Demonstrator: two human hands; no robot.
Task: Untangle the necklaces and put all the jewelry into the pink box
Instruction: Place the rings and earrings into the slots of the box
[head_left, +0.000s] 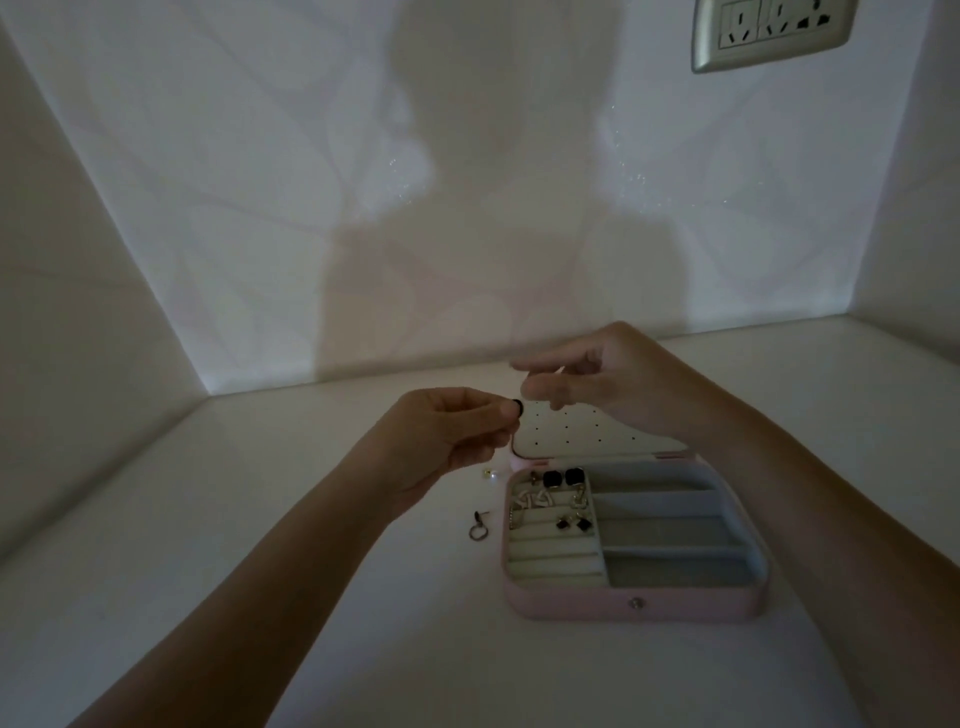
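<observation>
Judged step: loading small jewelry. The pink box stands open right of the table's middle. Above its rear left corner, the left hand pinches a black piece in its fingers. The right hand has its fingers narrowed just beside; whether they hold anything cannot be told. The next move calls for careful lowering into a compartment. Two loose pieces lie left of the box.

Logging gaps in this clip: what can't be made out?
Head view:
Right hand: fingertips blurred; whether they pinch anything is unclear.
Black piece pinched by left hand: mostly covered by fingers.
Pink box lid: top edge behind both hands.
Pieces beside the box: too small and dim to identify.
</observation>
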